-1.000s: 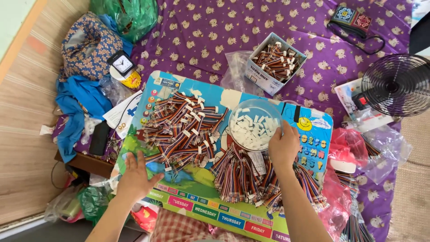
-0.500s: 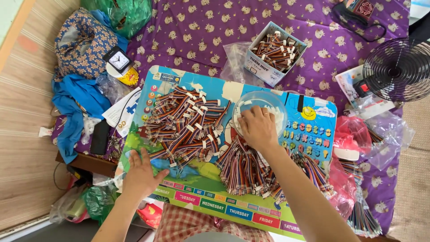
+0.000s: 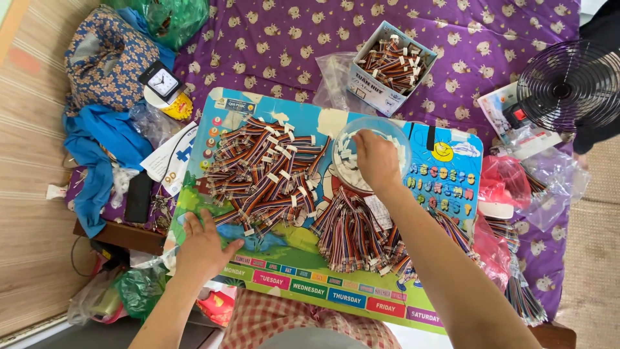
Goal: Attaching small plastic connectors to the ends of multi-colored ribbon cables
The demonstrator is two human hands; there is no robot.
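White connectors fill the clear bowl [image 3: 371,154] where right hand [image 3: 376,160] pinches; left hand [image 3: 203,245] lies flat, empty.

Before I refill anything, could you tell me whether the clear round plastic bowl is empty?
Not empty: the clear round plastic bowl holds small white connector pieces.

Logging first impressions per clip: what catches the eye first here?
Heaps of striped ribbon cables cover a bright children's board at centre. The right hand dips into a clear bowl of white connectors, while the left hand rests flat on the board's near-left edge.
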